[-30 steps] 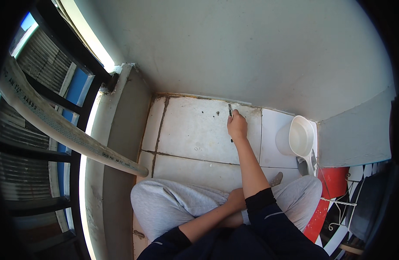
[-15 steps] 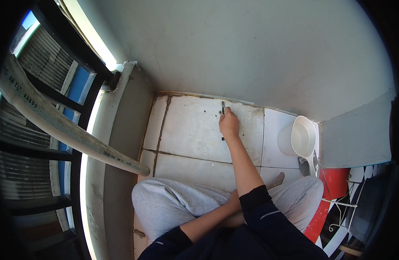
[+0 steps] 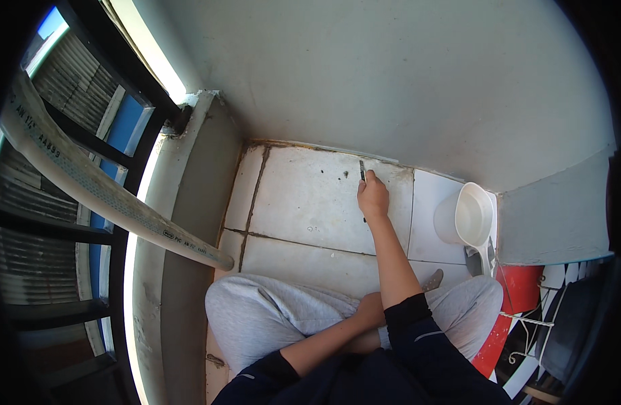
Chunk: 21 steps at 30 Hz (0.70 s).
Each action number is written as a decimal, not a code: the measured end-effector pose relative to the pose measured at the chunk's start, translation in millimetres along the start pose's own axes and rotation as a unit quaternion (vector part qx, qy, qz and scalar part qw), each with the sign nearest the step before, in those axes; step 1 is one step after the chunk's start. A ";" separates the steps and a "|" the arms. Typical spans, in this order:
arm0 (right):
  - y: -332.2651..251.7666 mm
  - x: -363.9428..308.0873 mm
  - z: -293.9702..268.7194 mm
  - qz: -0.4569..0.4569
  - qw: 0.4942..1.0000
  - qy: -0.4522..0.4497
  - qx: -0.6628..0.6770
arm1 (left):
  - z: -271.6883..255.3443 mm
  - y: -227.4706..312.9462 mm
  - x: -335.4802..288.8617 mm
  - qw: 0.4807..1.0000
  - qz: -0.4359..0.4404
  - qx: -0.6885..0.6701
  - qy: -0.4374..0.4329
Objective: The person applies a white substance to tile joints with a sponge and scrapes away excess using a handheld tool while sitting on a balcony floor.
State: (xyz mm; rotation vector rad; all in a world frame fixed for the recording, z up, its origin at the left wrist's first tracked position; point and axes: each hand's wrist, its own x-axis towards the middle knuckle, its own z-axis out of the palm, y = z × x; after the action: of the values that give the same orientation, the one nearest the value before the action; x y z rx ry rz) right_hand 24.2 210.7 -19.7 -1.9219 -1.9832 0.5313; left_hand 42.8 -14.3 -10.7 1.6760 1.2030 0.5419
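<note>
My right hand is closed around a slim knife with a black handle and a narrow greyish blade. The blade points away from me over the stained white floor tile, close to the foot of the wall. Part of the handle sticks out behind the fist; whether the tip touches the tile I cannot tell. Dark crumbs lie to the left of the blade. My left hand rests low by my crossed legs, behind the right forearm, and its fingers are hidden.
A white dipper stands at the right, with a grey flat piece partly under it. A thick pale pipe slants across the left side, before a black metal railing. Grey walls enclose the corner. Red and white items sit at the right.
My right hand and the knife have shifted a little to the right, with the blade still pointing at the wall. My left hand stays low by my legs.
</note>
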 end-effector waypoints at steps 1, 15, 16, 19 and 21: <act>-1.2 -5.3 3.2 -0.043 0.999 -0.011 -0.007 | -13.1 13.1 3.4 0.997 -0.045 0.024 -0.056; 11.2 -14.0 -13.8 -0.061 0.997 -0.009 -0.041 | -21.6 26.9 7.2 0.984 -0.109 0.064 -0.128; 9.4 -19.5 -11.4 -0.112 0.992 -0.032 -0.046 | -27.6 33.6 6.9 0.982 -0.121 0.057 -0.132; 3.9 -29.9 -10.7 -0.185 0.978 -0.090 -0.028 | -24.1 30.1 6.7 0.984 -0.124 0.049 -0.121; 7.0 -26.7 -19.8 -0.104 0.991 -0.044 -0.070 | -18.9 26.9 6.3 0.986 -0.114 0.048 -0.107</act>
State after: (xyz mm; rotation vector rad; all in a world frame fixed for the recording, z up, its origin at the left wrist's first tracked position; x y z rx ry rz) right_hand 40.8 185.0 -5.0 -1.7674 -2.3000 0.4387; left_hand 43.1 -1.5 20.3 1.6037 1.2579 0.1598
